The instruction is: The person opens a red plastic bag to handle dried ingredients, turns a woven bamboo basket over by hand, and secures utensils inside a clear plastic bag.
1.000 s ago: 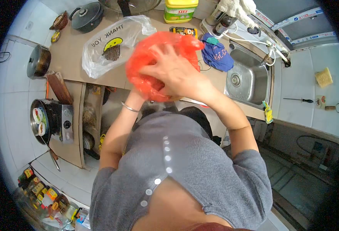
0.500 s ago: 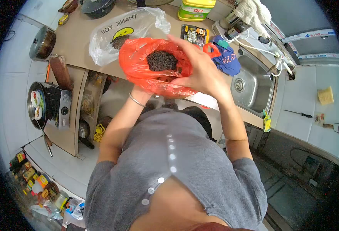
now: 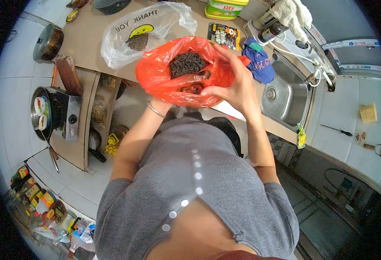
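Observation:
A red plastic bag (image 3: pixel 153 78) is held up at the counter's front edge, its mouth open toward me. Inside lies a heap of dark, crinkled, dried-looking stuff (image 3: pixel 188 65). My left hand (image 3: pixel 161 105) supports the bag from below; only its wrist and heel show, the fingers hidden under the plastic. My right hand (image 3: pixel 240 82) grips the bag's right side, thumb at the near rim and fingers along the far rim. Behind the bag, a clear plastic bag (image 3: pixel 117 37) printed THANK YOU lies on the counter with a dark lump (image 3: pixel 137 42) in it.
A black food packet (image 3: pixel 223 36) and a green-yellow tub (image 3: pixel 226 9) stand at the back. A blue cloth bundle (image 3: pixel 258 65) sits beside the steel sink (image 3: pixel 285 104). At left are a pan (image 3: pixel 41 115) on a stove (image 3: pixel 72 117) and a pot (image 3: pixel 48 42).
The red bag has shifted slightly right and tilted, showing more of its dark contents. My right hand has moved a little right, its fingers spread along the rim.

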### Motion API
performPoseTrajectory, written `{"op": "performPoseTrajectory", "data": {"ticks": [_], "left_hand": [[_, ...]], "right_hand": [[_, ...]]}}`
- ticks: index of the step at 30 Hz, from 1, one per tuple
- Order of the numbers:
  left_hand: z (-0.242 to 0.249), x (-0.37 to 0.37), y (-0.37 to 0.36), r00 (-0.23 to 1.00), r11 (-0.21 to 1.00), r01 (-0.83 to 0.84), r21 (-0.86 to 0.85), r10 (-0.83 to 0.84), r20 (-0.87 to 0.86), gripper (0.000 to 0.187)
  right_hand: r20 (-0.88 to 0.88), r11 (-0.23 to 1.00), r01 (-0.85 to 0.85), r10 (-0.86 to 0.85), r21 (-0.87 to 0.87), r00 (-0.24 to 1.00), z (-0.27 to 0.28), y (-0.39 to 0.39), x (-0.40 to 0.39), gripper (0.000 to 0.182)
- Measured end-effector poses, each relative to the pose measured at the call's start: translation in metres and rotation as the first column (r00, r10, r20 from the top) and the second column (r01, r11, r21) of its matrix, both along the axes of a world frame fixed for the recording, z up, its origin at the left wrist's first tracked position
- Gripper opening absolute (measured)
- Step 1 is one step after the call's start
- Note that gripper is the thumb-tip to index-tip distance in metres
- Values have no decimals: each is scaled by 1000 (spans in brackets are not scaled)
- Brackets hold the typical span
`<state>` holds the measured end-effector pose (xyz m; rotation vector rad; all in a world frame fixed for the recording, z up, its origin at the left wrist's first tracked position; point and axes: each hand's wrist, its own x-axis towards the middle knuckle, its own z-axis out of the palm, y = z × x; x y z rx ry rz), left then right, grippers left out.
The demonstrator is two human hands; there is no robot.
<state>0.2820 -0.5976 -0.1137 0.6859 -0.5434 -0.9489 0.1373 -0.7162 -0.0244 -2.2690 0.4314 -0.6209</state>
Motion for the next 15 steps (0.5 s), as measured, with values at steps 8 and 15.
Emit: {"op": "performPoseTrajectory", "data": {"ticks": [8,15], "left_hand": [[40,2,8,731,974,124,-188,-218,-646,66],[24,-2,7,756,962,100,-256,-240,-609,52]], "right_hand": [[-45,1000,9,-10,-15,999,13,7,-1,100],[37,972,-97,107,-215,994,19,17,-4,40]]}}
